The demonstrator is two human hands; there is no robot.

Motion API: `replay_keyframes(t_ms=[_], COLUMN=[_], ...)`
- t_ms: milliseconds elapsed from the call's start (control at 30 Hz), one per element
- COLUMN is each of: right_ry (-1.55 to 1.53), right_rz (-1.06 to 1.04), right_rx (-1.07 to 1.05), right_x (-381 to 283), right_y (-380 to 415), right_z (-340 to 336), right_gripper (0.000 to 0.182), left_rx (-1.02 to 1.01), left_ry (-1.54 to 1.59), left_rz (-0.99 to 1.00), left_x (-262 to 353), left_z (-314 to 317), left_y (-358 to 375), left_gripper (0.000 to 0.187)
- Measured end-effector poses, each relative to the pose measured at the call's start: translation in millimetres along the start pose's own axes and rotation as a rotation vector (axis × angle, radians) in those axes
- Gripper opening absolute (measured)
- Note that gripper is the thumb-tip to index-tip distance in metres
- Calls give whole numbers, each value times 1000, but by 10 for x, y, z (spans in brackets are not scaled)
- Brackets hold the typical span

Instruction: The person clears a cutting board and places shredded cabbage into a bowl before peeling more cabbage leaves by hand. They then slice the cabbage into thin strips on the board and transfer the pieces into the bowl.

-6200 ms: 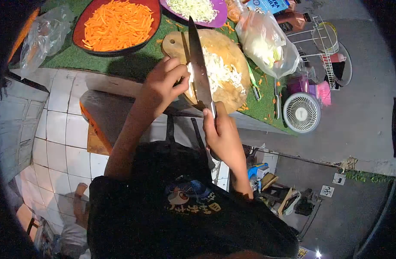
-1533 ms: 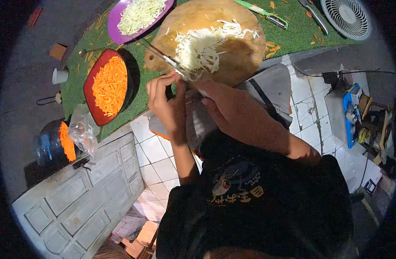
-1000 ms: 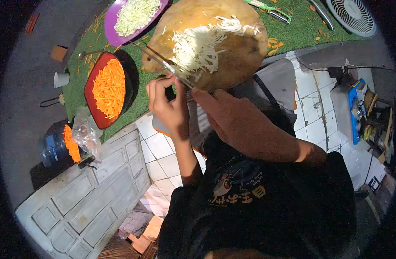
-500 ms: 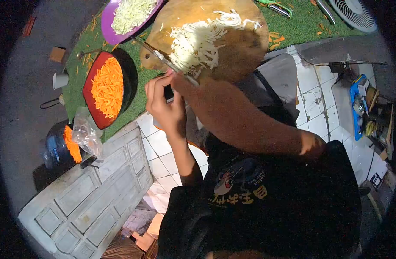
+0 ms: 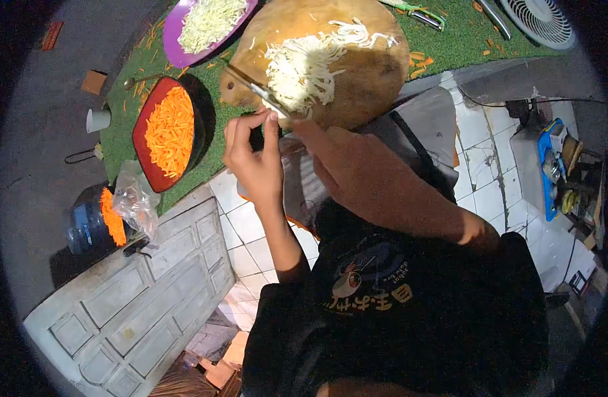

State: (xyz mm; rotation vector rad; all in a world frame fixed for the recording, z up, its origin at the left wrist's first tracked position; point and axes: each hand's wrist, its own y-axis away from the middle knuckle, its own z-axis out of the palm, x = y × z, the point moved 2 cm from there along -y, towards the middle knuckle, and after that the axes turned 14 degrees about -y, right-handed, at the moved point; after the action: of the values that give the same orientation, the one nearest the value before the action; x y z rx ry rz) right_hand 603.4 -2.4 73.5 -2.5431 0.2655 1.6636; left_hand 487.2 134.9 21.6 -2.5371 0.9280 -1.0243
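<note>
My right hand [image 5: 327, 139] grips a knife [image 5: 254, 86], its blade slanting up and left over the near edge of the round wooden chopping board [image 5: 373, 86]. The handle is mostly hidden by the hand. My left hand [image 5: 254, 149] is closed, thumb and fingertips pinching what looks like a pale piece of cabbage beside the blade. Just beyond both hands, a heap of shredded cabbage [image 5: 300, 73] lies on the board, with strands trailing to the upper right.
A purple plate [image 5: 173, 46] bears finer shredded cabbage. Left of the board is a red and black bowl [image 5: 140, 135] of cut carrot. A green-handled peeler [image 5: 423, 16] and a white basket [image 5: 545, 23] lie on the green mat [image 5: 459, 43]. A plastic bag [image 5: 133, 195] hangs at the table edge.
The knife has tilted more steeply and my right hand has shifted slightly right. My left fingertips have moved from the blade to the pale piece beside it.
</note>
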Motion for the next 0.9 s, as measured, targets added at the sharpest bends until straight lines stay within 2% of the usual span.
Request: replay_keyframes(t_ms=[300,633,700,833,900], right_ry=[53,73,23,126,62], right_rz=[-51,-19,-75,14,-88], right_rx=[-18,-36,-4,-64,22], right_x=[-116,-170,-174,-175,-138], right_y=[106,146,153,51,-27], right_z=[16,30,40,100,133], right_gripper=[42,44,45,43,43], left_rx=[24,-21,-27,-25,-32], left_ry=[4,39,38,27,-3], left_rz=[-22,-56,-59,-25,-9], left_x=[-4,5,-4,-27,-26], left_z=[-2,-20,-24,-26,-38], left_y=[22,26,27,-5,4], left_gripper=[9,6,6,6,7])
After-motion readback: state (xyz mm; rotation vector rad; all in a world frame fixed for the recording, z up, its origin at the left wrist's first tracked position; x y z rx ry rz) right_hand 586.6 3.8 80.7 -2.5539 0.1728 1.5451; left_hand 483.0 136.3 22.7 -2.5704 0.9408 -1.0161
